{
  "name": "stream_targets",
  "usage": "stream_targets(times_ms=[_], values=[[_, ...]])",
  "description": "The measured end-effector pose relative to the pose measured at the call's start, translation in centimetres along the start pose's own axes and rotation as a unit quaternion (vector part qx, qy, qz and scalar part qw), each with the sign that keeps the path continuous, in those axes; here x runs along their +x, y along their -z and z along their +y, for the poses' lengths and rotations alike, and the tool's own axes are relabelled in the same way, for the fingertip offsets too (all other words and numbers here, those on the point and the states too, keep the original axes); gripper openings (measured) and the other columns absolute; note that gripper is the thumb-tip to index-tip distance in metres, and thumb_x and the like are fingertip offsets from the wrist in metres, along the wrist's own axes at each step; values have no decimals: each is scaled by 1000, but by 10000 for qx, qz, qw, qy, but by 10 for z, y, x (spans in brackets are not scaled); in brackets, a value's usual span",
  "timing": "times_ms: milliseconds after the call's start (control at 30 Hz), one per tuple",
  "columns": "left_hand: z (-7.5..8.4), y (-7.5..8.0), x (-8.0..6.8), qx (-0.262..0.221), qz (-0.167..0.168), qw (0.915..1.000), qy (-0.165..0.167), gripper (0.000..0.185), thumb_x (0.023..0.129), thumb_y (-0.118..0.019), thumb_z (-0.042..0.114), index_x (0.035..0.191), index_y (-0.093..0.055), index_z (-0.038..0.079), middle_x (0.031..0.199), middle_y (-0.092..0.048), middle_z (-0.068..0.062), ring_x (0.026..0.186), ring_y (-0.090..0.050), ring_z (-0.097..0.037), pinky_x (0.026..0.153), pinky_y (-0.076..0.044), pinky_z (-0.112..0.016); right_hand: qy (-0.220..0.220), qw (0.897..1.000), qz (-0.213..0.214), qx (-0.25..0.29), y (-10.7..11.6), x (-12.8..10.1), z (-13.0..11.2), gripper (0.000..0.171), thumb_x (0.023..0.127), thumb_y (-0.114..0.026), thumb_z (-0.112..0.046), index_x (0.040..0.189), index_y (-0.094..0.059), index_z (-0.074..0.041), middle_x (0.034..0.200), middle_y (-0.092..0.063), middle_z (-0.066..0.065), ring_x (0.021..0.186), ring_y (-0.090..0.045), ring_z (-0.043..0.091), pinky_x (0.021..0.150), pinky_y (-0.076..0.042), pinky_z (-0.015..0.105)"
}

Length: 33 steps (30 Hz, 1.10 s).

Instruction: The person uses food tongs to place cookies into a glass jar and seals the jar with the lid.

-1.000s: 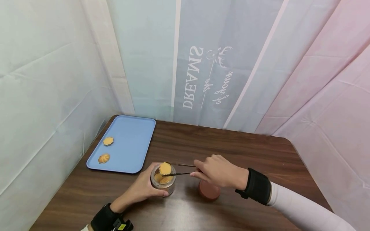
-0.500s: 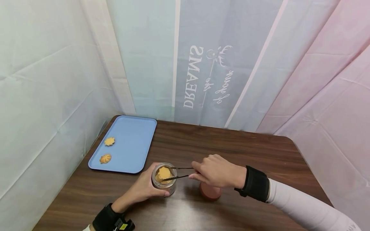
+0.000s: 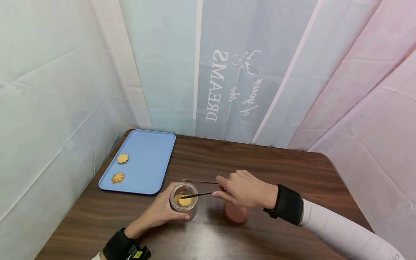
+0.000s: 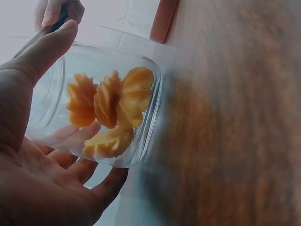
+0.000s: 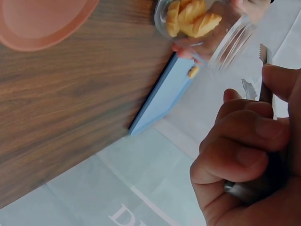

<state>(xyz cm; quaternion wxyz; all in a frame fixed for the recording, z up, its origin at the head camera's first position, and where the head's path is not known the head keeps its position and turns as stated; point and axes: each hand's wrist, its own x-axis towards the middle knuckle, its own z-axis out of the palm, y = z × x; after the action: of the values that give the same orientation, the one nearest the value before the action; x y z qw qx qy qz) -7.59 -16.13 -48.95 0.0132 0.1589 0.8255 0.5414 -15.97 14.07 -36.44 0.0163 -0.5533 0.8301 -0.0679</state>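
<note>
Glass jar (image 3: 192, 211) gripped by left hand (image 3: 162, 210), fingers and thumb wrapped round its wall; cookies (image 4: 107, 101) seen gathered toward its base. Reddish lid (image 3: 236, 213) set on table (image 3: 276, 234), partly covered by right hand (image 3: 248, 189). Dark tongs (image 3: 202, 195) held in that hand's curled fingers, tips spread, one arm over jar mouth. Farther off, past left hand, two baked pieces (image 3: 118, 177) carried by blue tray (image 3: 147, 159).

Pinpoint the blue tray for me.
In the head view, the blue tray lies at the left end of the wooden table, just beyond the left hand, with two cookies along its left side.
</note>
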Motion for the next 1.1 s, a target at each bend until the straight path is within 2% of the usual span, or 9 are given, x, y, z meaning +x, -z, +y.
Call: stream_targets(times_ms=[167, 400, 633, 867, 1100], values=[[2, 4, -1, 22, -6, 9998, 199, 91, 73, -100, 33, 147, -49, 21, 140, -64, 2, 125, -63, -21, 104, -49, -38, -15, 9999, 153, -17, 2, 16, 10, 38, 110, -55, -47, 85, -47, -19, 58, -30, -12, 46, -29, 0, 50, -16, 22], [-1, 4, -3, 5, 5, 10000, 74, 89, 74, -100, 32, 145, -50, 14, 139, -65, -6, 125, -62, -29, 104, -48, -36, -209, 9992, 252, -222, -2, 55, 32, 38, 108, -57, -48, 87, -53, -17, 57, -39, -9, 46, -40, 3, 48, -24, 23], [0, 1, -4, -23, 77, 9999, 100, 88, 71, -101, 30, 143, -53, 16, 137, -67, -3, 122, -64, -22, 103, -49, -33, -353, 9991, 115, -191, -17, 91, 51, 37, 108, -58, -48, 86, -54, -17, 58, -44, -7, 48, -46, 6, 49, -31, 25], [3, 3, -3, 50, -6, 10000, 23, 85, 71, -101, 30, 142, -55, 17, 136, -66, 2, 123, -64, -22, 103, -49, -35, -494, 9985, -118, -182, -27, 120, 55, 40, 108, -57, -50, 85, -54, -18, 60, -46, -6, 50, -48, 10, 51, -32, 26], [3, 7, -7, 34, -46, 10000, 38, 84, 72, -101, 30, 141, -55, 19, 136, -65, 4, 123, -63, -24, 102, -49, -34, -623, 9970, -369, -279, -40, 150, 50, 41, 108, -55, -55, 92, -61, -17, 65, -55, -5, 56, -56, 10, 54, -42, 27]])
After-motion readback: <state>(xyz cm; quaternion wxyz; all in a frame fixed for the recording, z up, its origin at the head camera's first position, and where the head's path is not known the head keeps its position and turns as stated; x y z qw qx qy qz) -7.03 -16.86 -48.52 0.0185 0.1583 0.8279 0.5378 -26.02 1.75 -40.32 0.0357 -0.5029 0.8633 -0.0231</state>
